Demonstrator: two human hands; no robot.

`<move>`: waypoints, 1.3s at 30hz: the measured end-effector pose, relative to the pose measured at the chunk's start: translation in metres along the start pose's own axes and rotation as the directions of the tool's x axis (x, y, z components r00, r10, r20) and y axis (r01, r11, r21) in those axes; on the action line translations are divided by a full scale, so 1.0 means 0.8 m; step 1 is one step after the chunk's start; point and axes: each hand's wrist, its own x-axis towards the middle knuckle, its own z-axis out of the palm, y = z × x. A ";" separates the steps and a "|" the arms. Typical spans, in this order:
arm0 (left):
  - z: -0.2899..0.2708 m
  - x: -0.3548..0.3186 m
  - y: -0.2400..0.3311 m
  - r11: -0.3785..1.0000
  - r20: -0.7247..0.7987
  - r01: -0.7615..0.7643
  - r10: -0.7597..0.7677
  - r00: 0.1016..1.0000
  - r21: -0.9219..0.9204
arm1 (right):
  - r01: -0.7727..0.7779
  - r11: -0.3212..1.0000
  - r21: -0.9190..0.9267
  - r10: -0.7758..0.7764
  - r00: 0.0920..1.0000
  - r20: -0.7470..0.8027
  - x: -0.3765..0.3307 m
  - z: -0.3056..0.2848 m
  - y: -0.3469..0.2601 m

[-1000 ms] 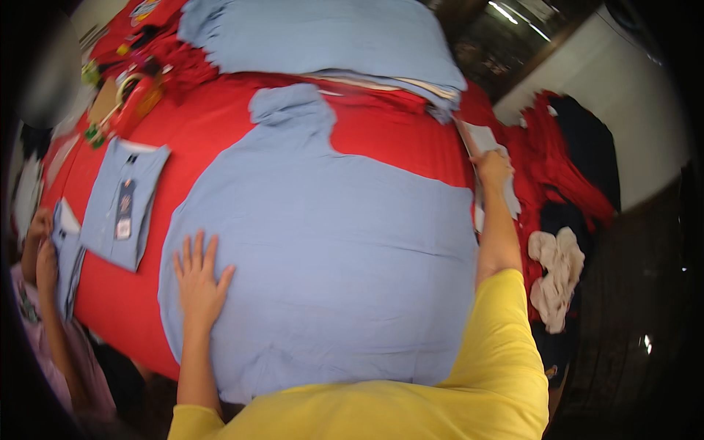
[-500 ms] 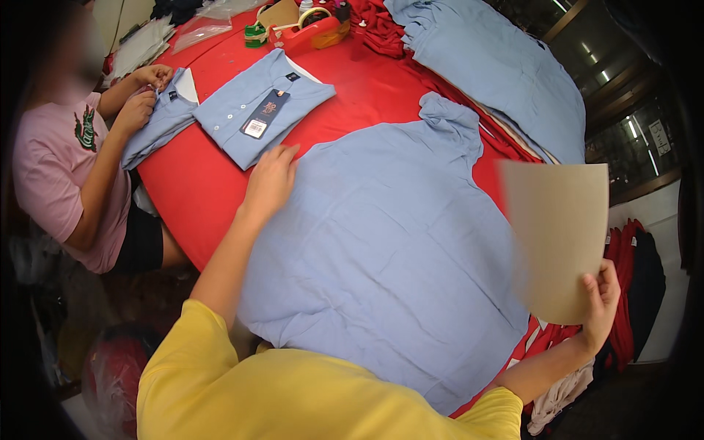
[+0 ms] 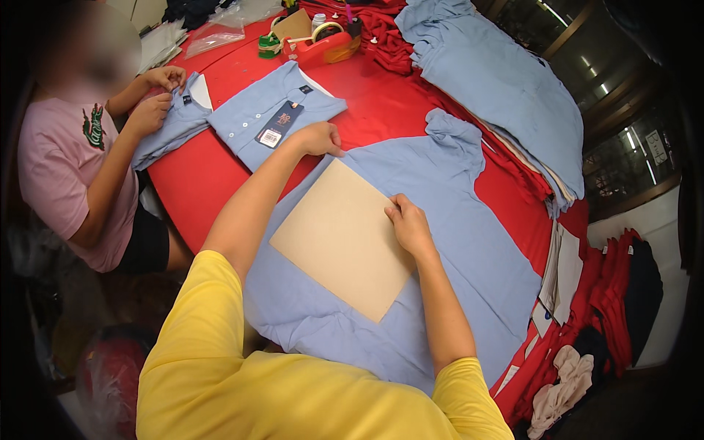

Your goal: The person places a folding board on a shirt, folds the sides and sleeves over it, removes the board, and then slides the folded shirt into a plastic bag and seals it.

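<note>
A light blue shirt [image 3: 469, 257] lies spread over the red-covered table in front of me. On its left part rests a beige cardboard sheet [image 3: 341, 238], set at a slant. My right hand [image 3: 409, 226] pinches the sheet's right edge between thumb and fingers. At the sheet's far corner, my left hand [image 3: 320, 139] is closed, its fingertips down at the shirt's edge; what lies between them is hidden. Just beyond that hand is a folded blue shirt [image 3: 246, 110] with buttons and a dark hang tag [image 3: 279, 125].
At the left, a person in a pink top [image 3: 70, 172] handles another folded blue shirt [image 3: 176, 121]. A red tape dispenser [image 3: 323, 48] stands at the back. A pile of blue garments [image 3: 499, 88] fills the far right; white papers [image 3: 561, 271] lie at the right edge.
My right hand has brought the cardboard sheet from the right side over to the left part of the shirt and laid it down. My left hand has moved slightly right and curled.
</note>
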 end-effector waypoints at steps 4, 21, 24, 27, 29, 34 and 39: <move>-0.009 0.004 -0.018 0.975 0.135 0.031 0.000 0.991 -0.222 | 0.131 0.982 -0.133 -0.147 0.982 -0.117 0.009 0.022 0.007; 0.004 -0.008 0.012 0.937 -0.212 0.030 0.047 0.976 0.348 | 0.187 0.939 -0.289 -0.253 0.945 -0.210 0.030 0.034 -0.004; 0.005 -0.033 0.012 0.930 -0.307 0.006 0.115 0.945 0.368 | 0.186 0.937 -0.295 -0.249 0.949 -0.194 0.030 0.034 -0.010; -0.008 -0.089 0.012 0.959 -0.380 -0.032 0.142 0.914 0.281 | 0.169 0.934 -0.314 -0.247 0.941 -0.230 0.029 0.036 -0.008; -0.019 -0.146 0.012 0.966 -0.417 0.002 0.111 0.902 0.259 | 0.163 0.949 -0.270 -0.227 0.947 -0.226 0.027 0.037 -0.003; -0.002 -0.265 -0.016 0.906 -0.278 0.350 -0.281 0.918 0.237 | 0.205 0.910 -0.361 -0.307 0.918 -0.252 0.022 0.037 -0.001; 0.063 -0.283 -0.040 0.926 -0.466 0.344 -0.236 0.853 0.159 | 0.253 0.875 -0.414 -0.377 0.891 -0.252 0.019 0.049 0.003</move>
